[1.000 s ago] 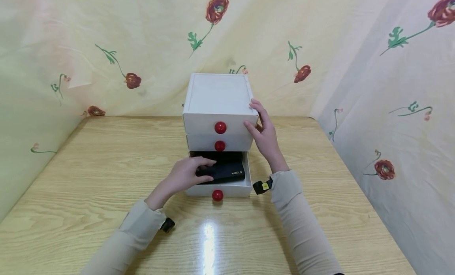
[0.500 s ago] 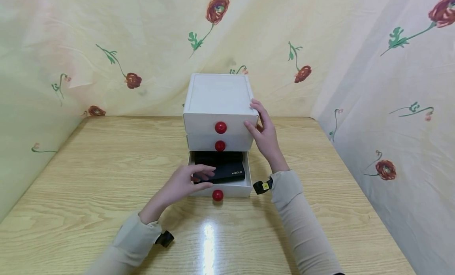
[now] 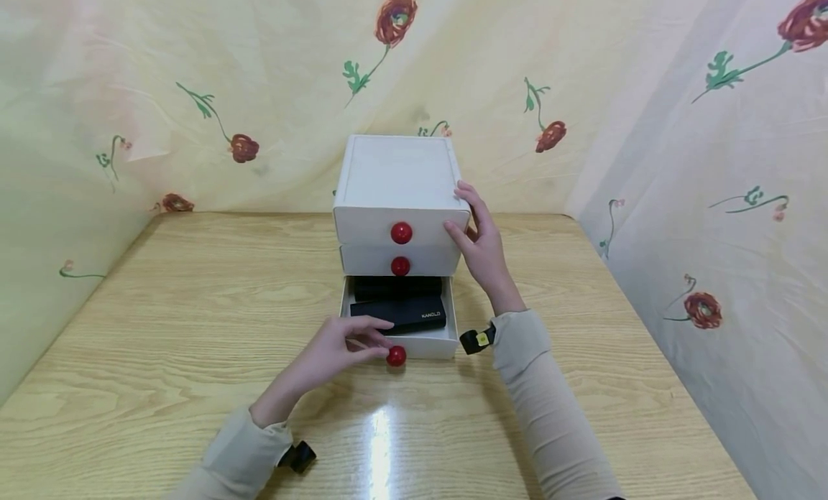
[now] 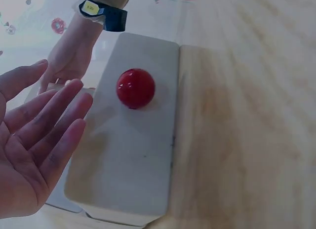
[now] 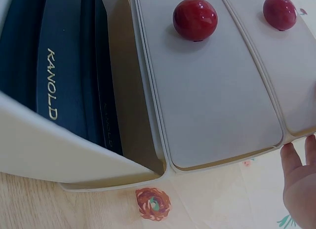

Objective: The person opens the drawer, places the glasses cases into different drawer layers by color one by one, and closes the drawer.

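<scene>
A white drawer box (image 3: 402, 173) with red ball knobs stands at the table's back; its bottom drawer (image 3: 423, 348) is pulled out. Inside lie a dark case (image 3: 407, 315) lettered KANOLD and another dark case (image 3: 401, 287) behind it. My left hand (image 3: 333, 353) hovers at the drawer's front left, fingertips right at the bottom red knob (image 3: 397, 355) in the head view. In the left wrist view its fingers (image 4: 59, 113) are spread and hold nothing, beside the drawer front. My right hand (image 3: 481, 252) rests on the box's right front corner, thumb on the front face, fingers along the side.
The box stands on a light wood-grain table (image 3: 194, 306). A flowered cloth (image 3: 291, 69) hangs behind and along both sides. Each wrist carries a small black camera; the right camera (image 3: 477, 340) is close beside the drawer's right wall.
My left hand has let go of the front dark case, drawn back out of the drawer and moved down to the bottom knob. The right hand has stayed in place.
</scene>
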`<state>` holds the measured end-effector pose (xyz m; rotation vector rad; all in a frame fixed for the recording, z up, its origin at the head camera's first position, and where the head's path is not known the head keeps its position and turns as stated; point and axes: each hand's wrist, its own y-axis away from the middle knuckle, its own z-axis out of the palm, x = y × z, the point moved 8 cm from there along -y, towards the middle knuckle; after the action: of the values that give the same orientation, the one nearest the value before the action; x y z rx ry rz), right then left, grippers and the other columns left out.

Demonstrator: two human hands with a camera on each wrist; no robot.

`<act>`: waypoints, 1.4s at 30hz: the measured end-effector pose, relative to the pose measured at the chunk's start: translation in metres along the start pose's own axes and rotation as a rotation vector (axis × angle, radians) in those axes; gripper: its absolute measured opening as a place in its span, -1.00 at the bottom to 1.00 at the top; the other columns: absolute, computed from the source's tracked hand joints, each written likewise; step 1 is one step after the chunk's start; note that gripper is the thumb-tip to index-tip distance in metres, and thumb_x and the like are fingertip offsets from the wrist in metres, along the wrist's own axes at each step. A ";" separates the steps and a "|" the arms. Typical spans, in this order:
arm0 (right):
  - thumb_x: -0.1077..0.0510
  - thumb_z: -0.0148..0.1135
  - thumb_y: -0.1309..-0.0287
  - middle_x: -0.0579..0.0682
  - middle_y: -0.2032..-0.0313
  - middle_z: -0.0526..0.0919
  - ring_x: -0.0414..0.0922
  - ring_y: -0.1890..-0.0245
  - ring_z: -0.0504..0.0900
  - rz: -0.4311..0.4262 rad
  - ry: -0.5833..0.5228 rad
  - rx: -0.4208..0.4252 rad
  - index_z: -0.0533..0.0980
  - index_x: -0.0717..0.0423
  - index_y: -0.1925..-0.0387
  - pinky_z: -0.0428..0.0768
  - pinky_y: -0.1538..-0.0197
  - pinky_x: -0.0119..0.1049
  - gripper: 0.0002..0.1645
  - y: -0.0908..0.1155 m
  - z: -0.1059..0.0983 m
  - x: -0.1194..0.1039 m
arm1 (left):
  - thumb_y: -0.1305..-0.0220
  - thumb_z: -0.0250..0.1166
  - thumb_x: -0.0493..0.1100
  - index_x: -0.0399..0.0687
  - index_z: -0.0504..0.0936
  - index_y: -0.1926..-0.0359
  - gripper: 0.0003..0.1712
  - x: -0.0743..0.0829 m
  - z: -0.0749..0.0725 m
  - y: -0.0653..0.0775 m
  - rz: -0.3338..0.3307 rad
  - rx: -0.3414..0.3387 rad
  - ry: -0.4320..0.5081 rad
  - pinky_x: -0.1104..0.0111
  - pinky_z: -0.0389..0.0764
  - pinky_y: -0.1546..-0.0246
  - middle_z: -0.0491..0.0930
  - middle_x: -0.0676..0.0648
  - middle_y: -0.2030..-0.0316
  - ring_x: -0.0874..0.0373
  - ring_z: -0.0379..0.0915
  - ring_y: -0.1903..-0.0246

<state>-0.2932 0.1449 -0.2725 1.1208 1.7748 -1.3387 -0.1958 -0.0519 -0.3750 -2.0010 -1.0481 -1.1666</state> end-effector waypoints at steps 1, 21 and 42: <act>0.22 0.13 -0.34 -0.01 -0.48 0.11 -0.04 -0.52 0.03 0.001 -0.002 0.000 0.22 0.15 -0.37 0.23 -0.43 0.16 -0.38 0.000 0.000 0.000 | -0.21 0.36 -0.15 -0.18 0.60 -0.10 -0.57 -0.001 0.001 0.000 -0.004 -0.005 0.003 0.47 0.65 0.18 0.75 -0.10 0.19 0.21 0.67 0.20; 0.22 0.13 -0.33 -0.03 -0.48 0.11 -0.05 -0.51 0.04 0.003 -0.022 0.000 0.22 0.14 -0.37 0.22 -0.43 0.17 -0.38 0.000 0.000 0.001 | -0.33 0.24 -0.18 -0.44 0.54 -0.11 -0.56 -0.026 0.024 0.009 -0.166 -0.222 0.323 0.16 0.70 0.11 0.69 -0.34 0.14 -0.14 0.69 0.14; 0.23 0.13 -0.33 -0.02 -0.48 0.12 -0.05 -0.52 0.03 -0.001 -0.019 0.004 0.22 0.16 -0.37 0.22 -0.43 0.17 -0.38 0.000 -0.001 0.001 | -0.32 0.22 -0.08 -0.43 0.64 0.06 -0.57 -0.051 0.042 0.013 -0.431 -0.232 0.385 0.30 0.73 0.31 0.74 -0.27 0.26 0.07 0.74 0.33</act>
<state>-0.2933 0.1463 -0.2731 1.1063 1.7604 -1.3503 -0.1822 -0.0428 -0.4407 -1.6503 -1.2136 -1.8883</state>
